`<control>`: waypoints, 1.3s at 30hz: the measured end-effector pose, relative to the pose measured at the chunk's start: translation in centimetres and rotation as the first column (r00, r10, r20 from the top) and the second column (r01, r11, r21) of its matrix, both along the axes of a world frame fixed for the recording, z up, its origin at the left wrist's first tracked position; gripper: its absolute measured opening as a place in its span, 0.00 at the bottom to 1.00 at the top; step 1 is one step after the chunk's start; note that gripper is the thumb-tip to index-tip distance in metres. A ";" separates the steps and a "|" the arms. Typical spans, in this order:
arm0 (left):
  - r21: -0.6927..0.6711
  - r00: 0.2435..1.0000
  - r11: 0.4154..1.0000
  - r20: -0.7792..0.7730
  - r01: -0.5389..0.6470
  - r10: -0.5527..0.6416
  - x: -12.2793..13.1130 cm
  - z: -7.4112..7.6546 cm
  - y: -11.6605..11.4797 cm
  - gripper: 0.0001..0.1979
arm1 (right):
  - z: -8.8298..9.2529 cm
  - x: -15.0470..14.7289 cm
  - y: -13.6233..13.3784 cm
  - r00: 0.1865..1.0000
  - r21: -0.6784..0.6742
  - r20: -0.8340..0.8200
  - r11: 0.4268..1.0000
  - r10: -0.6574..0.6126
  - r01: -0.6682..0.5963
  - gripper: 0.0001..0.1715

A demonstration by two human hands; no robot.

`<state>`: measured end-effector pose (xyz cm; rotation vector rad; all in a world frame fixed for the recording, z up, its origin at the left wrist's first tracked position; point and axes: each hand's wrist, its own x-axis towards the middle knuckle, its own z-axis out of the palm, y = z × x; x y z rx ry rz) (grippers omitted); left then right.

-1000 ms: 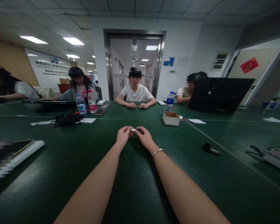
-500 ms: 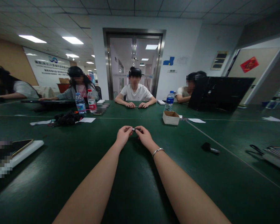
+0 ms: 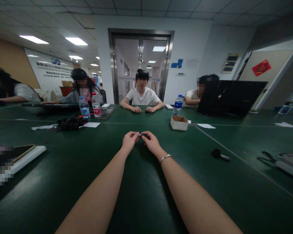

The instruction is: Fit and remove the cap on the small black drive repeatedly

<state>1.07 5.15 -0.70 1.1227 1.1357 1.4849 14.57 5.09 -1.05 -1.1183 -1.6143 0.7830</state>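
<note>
Between my two hands lies a small dark rod-like piece with a silvery part (image 3: pixel 140 135), too small to name. My left hand (image 3: pixel 130 141) pinches its left end between thumb and fingertips. My right hand (image 3: pixel 150 141), below a silver bangle (image 3: pixel 166 158), pinches the right end, and its fingers cover much of that side. Both hands are close together low over the green table (image 3: pixel 141 195). To the right a dark brush-like object with a shiny handle (image 3: pixel 221 155) lies on the tabletop, apart from my hands.
An open cardboard box (image 3: pixel 179 123) stands beyond my right hand, with a water bottle (image 3: pixel 177 105) behind it. Two bottles and a black tangled bundle (image 3: pixel 70 123) are at the left. A person (image 3: pixel 142 94) sits opposite. A black monitor (image 3: pixel 234 97) stands at the right.
</note>
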 end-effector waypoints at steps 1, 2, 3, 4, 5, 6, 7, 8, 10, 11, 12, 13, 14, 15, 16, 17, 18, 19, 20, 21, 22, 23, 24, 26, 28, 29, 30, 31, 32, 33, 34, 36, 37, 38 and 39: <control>-0.002 1.000 1.000 0.005 0.006 -0.006 0.0 0.0 0.0 0.13 | 0.0 0.0 0.0 1.000 -0.002 -0.001 1.000 0.001 -0.001 0.13; -0.005 1.000 1.000 0.011 0.012 -0.012 0.0 0.1 -0.1 0.13 | 0.0 0.0 0.0 1.000 -0.006 -0.003 1.000 0.000 0.000 0.13; -0.009 1.000 1.000 0.021 0.020 -0.019 0.0 0.1 -0.1 0.13 | 0.0 0.0 0.0 1.000 -0.011 -0.004 1.000 -0.002 0.001 0.13; -0.013 0.999 0.999 0.034 0.029 -0.029 0.0 0.0 -0.1 0.13 | 0.0 0.0 0.0 1.000 -0.015 -0.008 1.000 -0.003 0.003 0.13; -0.015 0.998 0.999 0.049 0.040 -0.040 0.0 0.0 -0.1 0.13 | 0.0 0.0 0.0 1.000 -0.020 -0.013 1.000 -0.002 0.002 0.13; -0.015 0.997 0.999 0.063 0.052 -0.051 0.0 0.0 0.0 0.13 | 0.0 0.0 0.0 1.000 -0.024 -0.021 1.000 -0.001 0.000 0.14; -0.013 0.995 0.998 0.073 0.064 -0.063 0.0 -0.1 0.0 0.13 | 0.0 0.1 0.0 1.000 -0.026 -0.027 1.000 0.002 -0.003 0.14; -0.012 0.994 0.997 0.078 0.073 -0.072 0.0 -0.1 0.0 0.13 | 0.0 0.1 0.0 0.999 -0.027 -0.033 1.000 0.004 -0.005 0.14; -0.009 0.993 0.996 0.082 0.084 -0.083 0.0 -0.1 -0.1 0.12 | 0.1 0.1 -0.1 0.999 -0.030 -0.038 1.000 0.003 -0.004 0.15; -0.008 0.993 0.996 0.083 0.086 -0.085 0.0 0.0 -0.1 0.12 | 0.1 0.0 -0.1 0.999 -0.032 -0.038 0.999 0.001 -0.002 0.15; -0.006 0.993 0.996 0.084 0.086 -0.086 0.0 0.0 -0.2 0.12 | 0.1 0.0 -0.1 0.999 -0.035 -0.037 0.999 0.001 -0.002 0.15; -0.004 0.993 0.996 0.084 0.087 -0.087 0.0 0.1 -0.2 0.12 | 0.1 0.0 -0.1 0.999 -0.037 -0.036 0.999 0.001 -0.003 0.15; -0.001 0.993 0.996 0.085 0.087 -0.087 0.0 0.1 -0.3 0.12 | 0.1 0.0 -0.1 0.999 -0.039 -0.036 0.999 0.003 -0.004 0.15; 0.003 0.993 0.996 0.084 0.089 -0.089 -0.1 0.2 -0.3 0.12 | 0.1 0.0 -0.1 0.999 -0.040 -0.035 0.999 0.005 -0.007 0.15; 0.007 0.992 0.996 0.082 0.091 -0.092 -0.1 0.2 -0.3 0.11 | 0.1 0.0 -0.1 0.999 -0.042 -0.035 0.999 0.007 -0.008 0.14; 0.012 0.992 0.995 0.078 0.096 -0.096 -0.1 0.2 -0.4 0.11 | 0.2 0.0 -0.2 0.999 -0.043 -0.036 0.999 0.008 -0.009 0.14; 0.019 0.992 0.995 0.075 0.100 -0.101 -0.1 0.1 -0.4 0.11 | 0.2 0.0 -0.2 0.999 -0.046 -0.035 0.999 0.008 -0.009 0.14; 0.028 0.992 0.994 0.070 0.106 -0.108 -0.2 0.1 -0.4 0.11 | 0.3 0.0 -0.3 0.999 -0.051 -0.035 0.999 0.006 -0.008 0.15; 0.038 0.991 0.993 0.065 0.111 -0.113 -0.2 0.0 -0.4 0.11 | 0.3 0.0 -0.3 0.999 -0.058 -0.034 0.998 0.005 -0.007 0.14; 0.049 0.991 0.992 0.059 0.115 -0.118 -0.2 0.0 -0.3 0.11 | 0.3 0.0 -0.3 0.999 -0.065 -0.034 0.998 0.004 -0.006 0.14; 0.058 0.991 0.991 0.053 0.119 -0.122 -0.3 -0.1 -0.3 0.12 | 0.4 0.0 -0.3 0.999 -0.069 -0.034 0.998 0.006 -0.008 0.14; 0.066 0.991 0.990 0.044 0.125 -0.128 -0.3 -0.1 -0.3 0.12 | 0.4 0.0 -0.3 0.999 -0.071 -0.037 0.997 0.007 -0.010 0.14; 0.070 0.990 0.989 0.035 0.131 -0.134 -0.3 -0.1 -0.3 0.12 | 0.3 0.0 -0.3 0.999 -0.071 -0.042 0.997 0.003 -0.006 0.14; 0.071 0.989 0.987 0.019 0.145 -0.146 -0.3 0.0 -0.3 0.12 | 0.2 -0.1 -0.2 0.998 -0.071 -0.060 0.997 -0.019 0.014 0.15; 0.070 0.988 0.986 0.011 0.155 -0.156 -0.3 0.1 -0.5 0.11 | 0.1 -0.2 -0.1 0.995 -0.075 -0.084 0.996 -0.051 0.044 0.16; 0.070 0.988 0.985 0.008 0.156 -0.157 -0.3 0.2 -0.5 0.11 | 0.1 -0.2 -0.1 0.994 -0.077 -0.095 0.996 -0.059 0.052 0.15; 0.070 0.988 0.985 0.007 0.155 -0.156 -0.3 0.3 -0.6 0.10 | 0.0 -0.2 -0.1 0.993 -0.081 -0.102 0.995 -0.057 0.049 0.15; 0.069 0.988 0.986 0.005 0.154 -0.155 -0.3 0.4 -0.7 0.10 | 0.1 -0.2 0.0 0.993 -0.089 -0.104 0.995 -0.048 0.039 0.14; 0.069 0.988 0.986 0.003 0.152 -0.153 -0.3 0.4 -0.8 0.10 | 0.1 -0.2 -0.1 0.994 -0.100 -0.104 0.995 -0.036 0.025 0.13; 0.068 0.988 0.986 0.001 0.151 -0.152 -0.3 0.4 -0.8 0.10 | 0.2 -0.2 -0.1 0.995 -0.112 -0.101 0.994 -0.023 0.012 0.14; 0.068 0.988 0.986 -0.002 0.152 -0.152 -0.3 0.5 -0.8 0.10 | 0.3 -0.1 -0.1 0.995 -0.122 -0.096 0.993 -0.012 0.000 0.15; 0.071 0.988 0.985 -0.011 0.156 -0.156 -0.3 0.5 -0.9 0.10 | 0.4 -0.1 -0.2 0.996 -0.130 -0.087 0.991 -0.001 -0.011 0.18; 0.073 0.987 0.985 -0.017 0.159 -0.158 -0.3 0.5 -0.9 0.10 | 0.5 0.0 -0.2 0.996 -0.128 -0.086 0.992 0.001 -0.012 0.19; 0.075 0.987 0.984 -0.022 0.162 -0.161 -0.3 0.5 -0.9 0.10 | 0.5 0.0 -0.2 0.996 -0.126 -0.087 0.992 0.001 -0.012 0.19; 0.076 0.987 0.984 -0.025 0.163 -0.161 -0.3 0.6 -0.9 0.10 | 0.5 0.0 -0.2 0.996 -0.125 -0.090 0.992 0.001 -0.012 0.19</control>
